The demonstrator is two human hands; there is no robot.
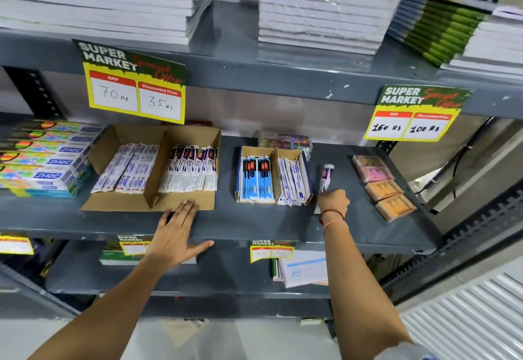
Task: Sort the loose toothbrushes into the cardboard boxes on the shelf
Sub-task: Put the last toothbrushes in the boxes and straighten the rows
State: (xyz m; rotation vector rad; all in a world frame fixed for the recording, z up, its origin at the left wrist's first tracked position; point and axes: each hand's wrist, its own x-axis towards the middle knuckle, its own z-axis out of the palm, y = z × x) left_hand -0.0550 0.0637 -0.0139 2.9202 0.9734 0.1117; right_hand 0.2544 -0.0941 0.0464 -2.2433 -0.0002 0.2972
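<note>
A large cardboard box (181, 133) on the grey shelf (254, 226) has two compartments, both filled with packaged toothbrushes. To its right, a smaller cardboard box (274, 152) holds blue-packaged toothbrushes on the left and white-and-purple ones on the right. One loose packaged toothbrush (326, 176) lies on the shelf right of the small box. My right hand (334, 200) is closed around its near end. My left hand (177, 229) rests flat, fingers apart, on the shelf edge, fingertips touching the large box's front.
Toothpaste cartons (48, 158) are stacked at the left. Pink and orange soap packs (383, 187) lie at the right end. A colourful packet (285, 140) sits behind the small box. Notebook stacks (319, 8) fill the shelf above, and price signs (135, 85) hang from its edge.
</note>
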